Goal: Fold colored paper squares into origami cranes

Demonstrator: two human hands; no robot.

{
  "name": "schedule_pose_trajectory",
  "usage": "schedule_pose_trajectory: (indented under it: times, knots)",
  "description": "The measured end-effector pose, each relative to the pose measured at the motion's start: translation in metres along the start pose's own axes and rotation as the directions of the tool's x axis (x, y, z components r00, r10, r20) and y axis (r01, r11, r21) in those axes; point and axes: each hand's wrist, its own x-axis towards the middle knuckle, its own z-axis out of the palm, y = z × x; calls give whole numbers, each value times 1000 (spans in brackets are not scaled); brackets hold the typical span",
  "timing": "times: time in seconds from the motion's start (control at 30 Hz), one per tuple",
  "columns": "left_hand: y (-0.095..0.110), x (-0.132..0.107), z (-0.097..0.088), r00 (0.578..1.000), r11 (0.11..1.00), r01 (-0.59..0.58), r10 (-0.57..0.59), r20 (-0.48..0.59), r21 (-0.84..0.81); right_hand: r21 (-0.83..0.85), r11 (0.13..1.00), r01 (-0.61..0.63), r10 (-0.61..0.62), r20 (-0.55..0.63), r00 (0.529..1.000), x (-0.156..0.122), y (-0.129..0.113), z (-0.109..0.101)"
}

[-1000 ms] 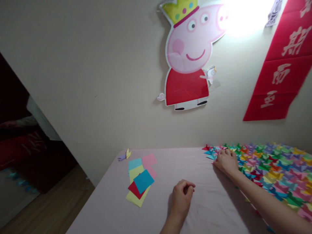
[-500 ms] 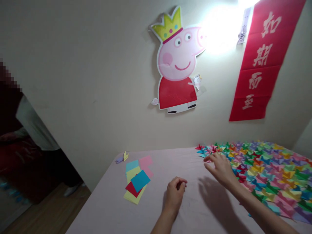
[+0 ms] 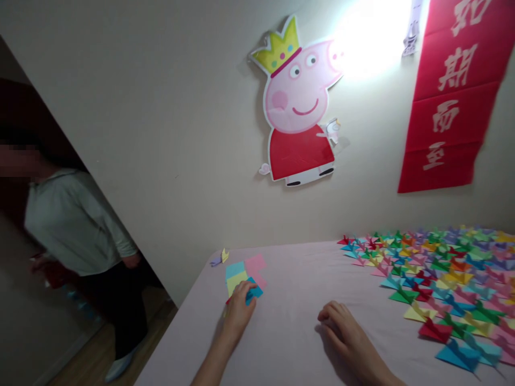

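My left hand (image 3: pixel 240 306) rests over the loose stack of paper squares, thumb and fingers apart on the blue paper square (image 3: pixel 258 291), part of which shows between them. Yellow paper (image 3: pixel 235 282) and light blue paper (image 3: pixel 235 268) peek out beyond the hand, with a sliver of red under it. Two pink paper squares (image 3: pixel 255 262) lie just behind. Low over the table, my right hand (image 3: pixel 346 338) has loosely curled fingers and nothing visible in it. To its right spread many folded paper cranes (image 3: pixel 436 330) in mixed colours.
A purple folded paper piece (image 3: pixel 216 261) and a yellow one (image 3: pixel 225 255) sit at the table's far left corner. The pink-covered table (image 3: pixel 298 343) meets the wall behind, which bears a cartoon pig cutout (image 3: pixel 301 153) and a red banner (image 3: pixel 446 128). Another person (image 3: pixel 76 225) stands at left.
My left hand has moved left and forward onto the blue paper square. My right hand has drawn back from the cranes toward me. The view has turned left, and more of the other person shows.
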Motion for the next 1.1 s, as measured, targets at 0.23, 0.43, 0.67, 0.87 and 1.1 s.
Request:
schedule_pose_trajectory:
  times: [0.23, 0.43, 0.67, 0.87, 1.1]
  knots:
    - [-42, -17, -39, 989, 964, -49, 11, 147, 262, 46, 997, -60, 60, -1, 998, 1, 0, 0]
    - [-53, -24, -26, 973, 898, -79, -25, 229, 433, 44, 994, -102, 102, -9, 995, 3, 0, 1]
    - [-48, -21, -34, 972, 847, 131, -212, 100, 516, 47, 992, -119, 119, 0, 993, 2, 4, 2]
    - [-36, -22, -39, 943, 802, 194, -311, 118, 565, 31, 996, -89, 89, 7, 996, 2, 8, 5]
    - [-49, 11, -46, 929, 782, 226, -352, 112, 581, 2, 997, -82, 82, 6, 997, 0, 8, 7]
